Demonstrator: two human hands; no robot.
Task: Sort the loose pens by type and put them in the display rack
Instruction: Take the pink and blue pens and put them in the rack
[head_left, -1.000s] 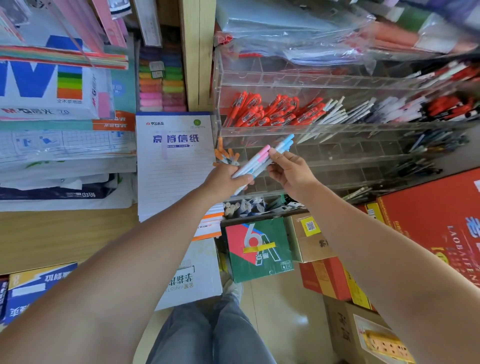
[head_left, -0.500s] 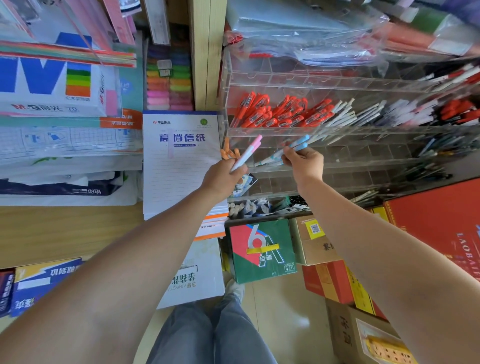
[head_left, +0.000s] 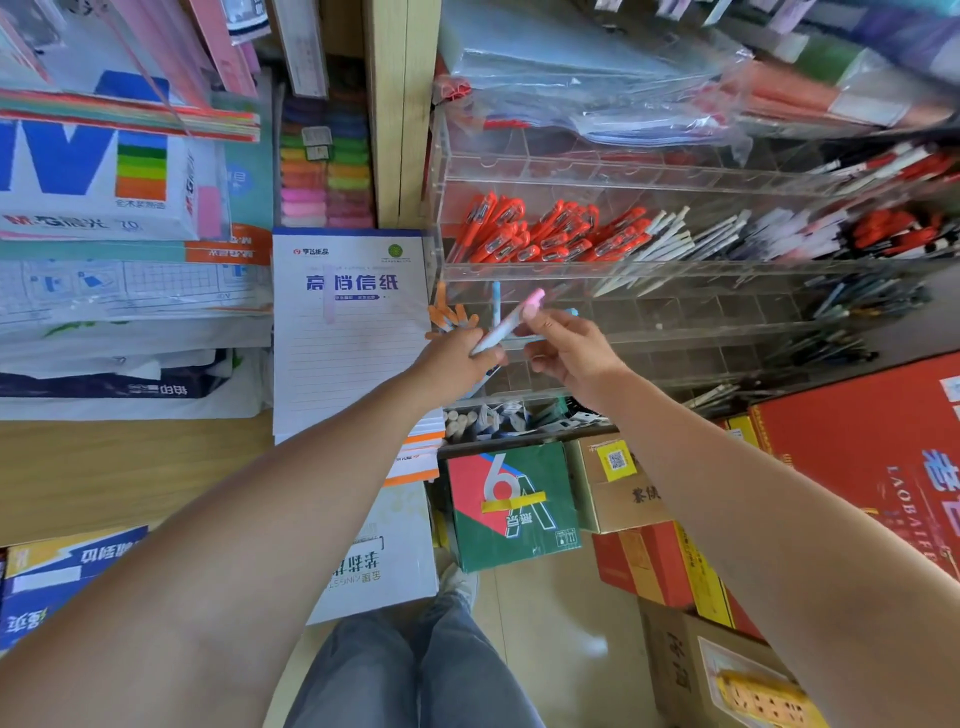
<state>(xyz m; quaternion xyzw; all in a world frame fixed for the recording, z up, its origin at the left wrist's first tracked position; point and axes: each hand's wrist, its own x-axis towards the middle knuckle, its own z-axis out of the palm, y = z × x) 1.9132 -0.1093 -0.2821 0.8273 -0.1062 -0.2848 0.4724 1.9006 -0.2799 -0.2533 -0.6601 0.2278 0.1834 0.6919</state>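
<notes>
My left hand (head_left: 457, 358) grips a small bundle of loose pens in front of the clear acrylic display rack (head_left: 675, 179). A pink-capped pen (head_left: 511, 322) sticks up to the right out of that fist. A light blue pen (head_left: 496, 301) stands upright just behind it, and several orange pens (head_left: 447, 316) fan out to the left. My right hand (head_left: 571, 351) meets the left, its thumb and forefinger pinching the pink pen near the cap. A blue tip (head_left: 571, 312) shows just past the right fingers. The rack row behind the hands has bare compartments.
The rack's upper row holds red pens (head_left: 519, 239), white pens (head_left: 665, 239) and dark pens further right. A lined letter pad (head_left: 348, 332) leans left of the rack. Paper packs fill the left shelf. Cartons (head_left: 511, 509) and a red box (head_left: 857, 467) stand on the floor below.
My right hand had reached to the rack with blue pens; it has come back to the left hand and taken hold of the pink pen. The left hand stayed roughly in place.
</notes>
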